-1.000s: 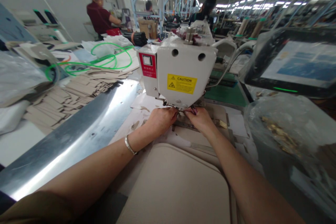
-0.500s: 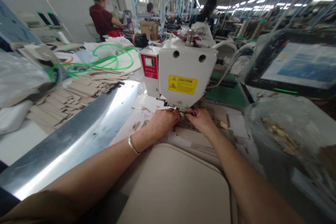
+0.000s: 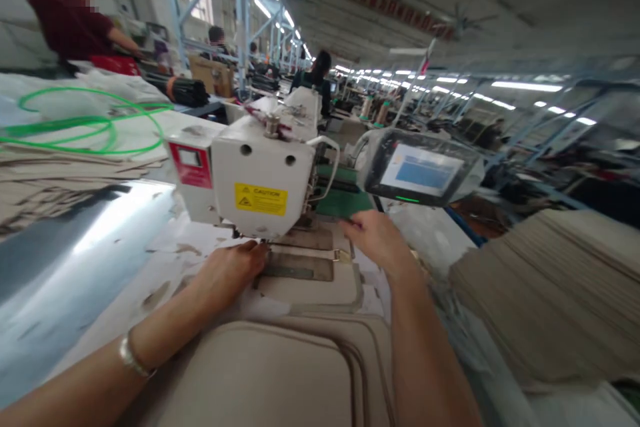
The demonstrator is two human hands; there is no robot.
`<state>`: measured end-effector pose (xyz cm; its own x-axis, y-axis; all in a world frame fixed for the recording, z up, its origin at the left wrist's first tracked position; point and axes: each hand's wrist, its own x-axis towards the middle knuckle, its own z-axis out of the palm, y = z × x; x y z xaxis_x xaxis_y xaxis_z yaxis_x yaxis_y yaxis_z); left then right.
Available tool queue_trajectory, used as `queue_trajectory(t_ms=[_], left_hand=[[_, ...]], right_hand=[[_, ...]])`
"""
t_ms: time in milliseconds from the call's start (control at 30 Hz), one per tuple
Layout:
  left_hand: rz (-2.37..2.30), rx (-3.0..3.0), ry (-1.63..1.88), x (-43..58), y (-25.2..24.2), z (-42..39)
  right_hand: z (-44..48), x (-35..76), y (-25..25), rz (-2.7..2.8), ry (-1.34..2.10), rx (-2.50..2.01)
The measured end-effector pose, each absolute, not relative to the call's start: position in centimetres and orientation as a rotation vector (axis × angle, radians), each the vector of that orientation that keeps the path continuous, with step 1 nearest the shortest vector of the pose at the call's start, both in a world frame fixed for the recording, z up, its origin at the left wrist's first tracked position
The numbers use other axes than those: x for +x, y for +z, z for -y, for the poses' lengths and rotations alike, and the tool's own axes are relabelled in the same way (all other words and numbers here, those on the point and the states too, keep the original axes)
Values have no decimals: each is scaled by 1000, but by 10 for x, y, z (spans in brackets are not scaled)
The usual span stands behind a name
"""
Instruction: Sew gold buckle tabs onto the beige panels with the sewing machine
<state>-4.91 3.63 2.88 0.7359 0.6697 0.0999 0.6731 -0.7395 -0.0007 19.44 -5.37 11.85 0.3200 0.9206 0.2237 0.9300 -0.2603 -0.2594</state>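
My left hand (image 3: 231,271) lies on a beige flat piece (image 3: 320,287) right under the white sewing machine head (image 3: 250,177), its bent fingers pressing the piece beside the metal clamp plate (image 3: 300,267). Off the work, my right hand (image 3: 376,237) hovers to the right of the machine, fingers loosely stretched, nothing seen in them. Larger beige panels (image 3: 280,373) with rounded corners lie stacked between my forearms. A bracelet sits on my left wrist.
A plastic-wrapped touchscreen (image 3: 421,170) stands right of the machine. A tall stack of beige pieces (image 3: 550,280) fills the right side. A shiny metal strip (image 3: 60,247), cut pieces and a green tube (image 3: 90,127) lie left. A person in dark red (image 3: 70,20) and another person (image 3: 320,73) work behind.
My right hand has come away from the needle area and risen to the right. The left hand stays at the needle. The view has swung up and right.
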Motion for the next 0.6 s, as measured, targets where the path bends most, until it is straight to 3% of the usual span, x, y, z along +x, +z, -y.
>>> queue_trajectory(t_ms=[100, 167, 400, 600], left_hand=[[1077, -2939, -182, -49, 28, -38], [1082, -2953, -195, -49, 29, -37], [1141, -2935, -148, -46, 37, -33], [1086, -2879, -136, -47, 32, -34]], right_hand=[[79, 232, 142, 1073, -694, -2161], [87, 256, 138, 829, -945, -1979], [77, 299, 79, 787, -951, -1940], [79, 298, 77, 866, -912, -2128]])
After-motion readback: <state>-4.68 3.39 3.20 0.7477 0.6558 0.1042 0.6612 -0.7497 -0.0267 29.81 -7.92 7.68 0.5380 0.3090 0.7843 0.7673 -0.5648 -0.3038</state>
